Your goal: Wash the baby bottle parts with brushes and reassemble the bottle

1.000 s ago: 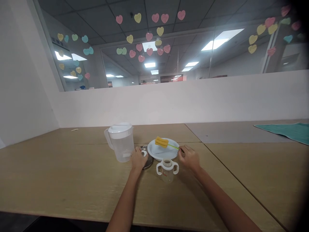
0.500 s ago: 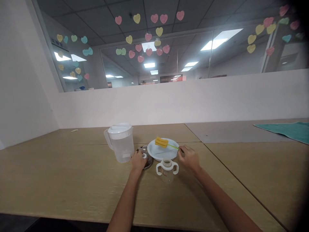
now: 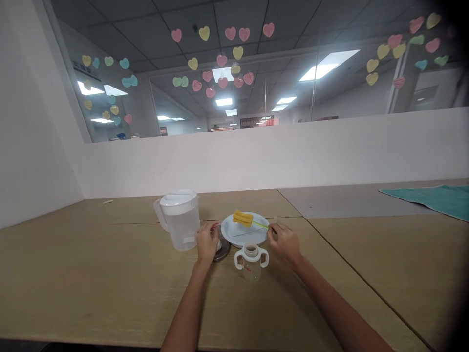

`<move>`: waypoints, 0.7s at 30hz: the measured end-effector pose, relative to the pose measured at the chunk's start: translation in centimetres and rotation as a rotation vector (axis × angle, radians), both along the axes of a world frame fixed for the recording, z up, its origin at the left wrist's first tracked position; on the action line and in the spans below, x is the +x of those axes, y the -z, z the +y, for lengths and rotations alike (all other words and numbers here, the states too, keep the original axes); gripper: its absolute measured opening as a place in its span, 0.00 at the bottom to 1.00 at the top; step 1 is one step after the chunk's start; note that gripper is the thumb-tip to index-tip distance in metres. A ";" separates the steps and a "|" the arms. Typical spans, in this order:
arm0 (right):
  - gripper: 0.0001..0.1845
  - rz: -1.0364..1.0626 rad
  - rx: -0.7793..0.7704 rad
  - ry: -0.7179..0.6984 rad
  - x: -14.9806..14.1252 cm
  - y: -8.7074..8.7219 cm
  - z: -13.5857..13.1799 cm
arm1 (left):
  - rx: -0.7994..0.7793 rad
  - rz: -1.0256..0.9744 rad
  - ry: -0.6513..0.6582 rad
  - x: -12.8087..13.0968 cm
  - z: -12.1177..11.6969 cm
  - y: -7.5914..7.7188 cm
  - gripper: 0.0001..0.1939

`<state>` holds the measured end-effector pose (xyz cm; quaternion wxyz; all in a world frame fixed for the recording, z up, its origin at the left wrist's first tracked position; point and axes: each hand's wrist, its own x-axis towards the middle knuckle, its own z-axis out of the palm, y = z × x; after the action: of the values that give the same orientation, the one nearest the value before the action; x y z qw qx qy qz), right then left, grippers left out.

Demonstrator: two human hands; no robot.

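My right hand (image 3: 284, 241) is closed on the thin green handle of a yellow sponge brush (image 3: 242, 218), whose head lies over the white plate (image 3: 234, 240). At the small round metal tray (image 3: 222, 255), my left hand (image 3: 207, 240) is closed with its fingertips on what looks like a clear cap (image 3: 220, 231), mostly hidden by the fingers. A white piece also shows on the tray beside that hand. In front of the plate stands an uncapped clear baby bottle (image 3: 251, 268), upright, with white handles on both sides.
A lidded translucent pitcher (image 3: 180, 222) stands just left of my left hand. The wooden table (image 3: 110, 274) meets a white wall behind. At the far right lies a teal cloth (image 3: 432, 198). A small pale scrap (image 3: 108, 202) is at the back left.
My left hand has risen slightly from the white piece on the tray and its fingertips are now at the clear cap. My right hand keeps the sponge brush; the view has shifted slightly.
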<state>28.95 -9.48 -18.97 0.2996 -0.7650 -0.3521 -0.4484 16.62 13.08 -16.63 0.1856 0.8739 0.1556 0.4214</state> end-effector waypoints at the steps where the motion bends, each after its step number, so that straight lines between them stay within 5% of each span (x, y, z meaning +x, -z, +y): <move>1: 0.10 0.001 0.002 -0.002 0.0 0.0 0.0 | 0.012 -0.071 0.057 0.1 -0.4 -0.1 0.11; 6: 0.10 -0.006 0.009 -0.007 0.0 0.0 0.0 | 0.214 -0.224 0.186 -0.1 -3.1 0.7 0.13; 11: 0.10 0.001 0.001 0.008 0.1 0.1 0.0 | 0.483 -0.105 0.415 -0.6 -5.7 1.5 0.13; 21: 0.12 0.032 0.007 0.025 -0.1 0.0 0.1 | 0.449 0.052 0.630 0.3 -8.4 2.3 0.34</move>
<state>28.82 -9.34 -18.95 0.3025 -0.7753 -0.3362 -0.4409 16.91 4.64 -18.90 0.1060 0.9082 -0.2119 0.3449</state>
